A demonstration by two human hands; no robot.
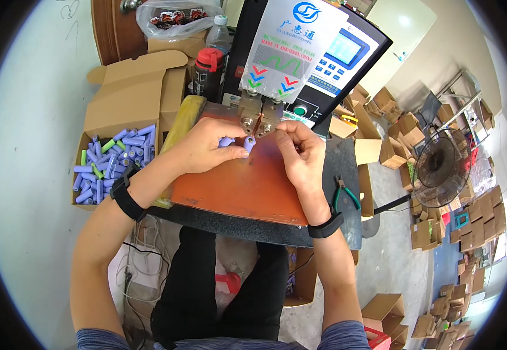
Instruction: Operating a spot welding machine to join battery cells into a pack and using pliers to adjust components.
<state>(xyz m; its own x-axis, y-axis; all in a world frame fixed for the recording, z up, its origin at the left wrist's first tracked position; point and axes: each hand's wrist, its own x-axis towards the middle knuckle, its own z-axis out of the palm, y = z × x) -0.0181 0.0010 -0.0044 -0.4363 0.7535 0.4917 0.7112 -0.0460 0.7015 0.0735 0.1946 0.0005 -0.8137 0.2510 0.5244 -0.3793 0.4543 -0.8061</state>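
Note:
My left hand (pixel 210 146) grips purple cylindrical battery cells (pixel 246 143) and holds their ends up under the two metal electrode tips (pixel 258 123) of a spot-welding machine (pixel 300 52). My right hand (pixel 300 153) is beside them on the right, its fingers pinched close to the electrode tips; whether it holds a thin strip I cannot tell. Both hands rest over an orange-brown work board (pixel 242 189) on a dark bench (pixel 230 224).
An open cardboard box (pixel 126 96) at the left holds several purple and green cells (pixel 110 163). Green-handled pliers (pixel 344 195) lie on the bench's right side. A red-capped bottle (pixel 209 70) stands behind the board. A floor fan (pixel 440 169) and cartons (pixel 469 216) fill the right.

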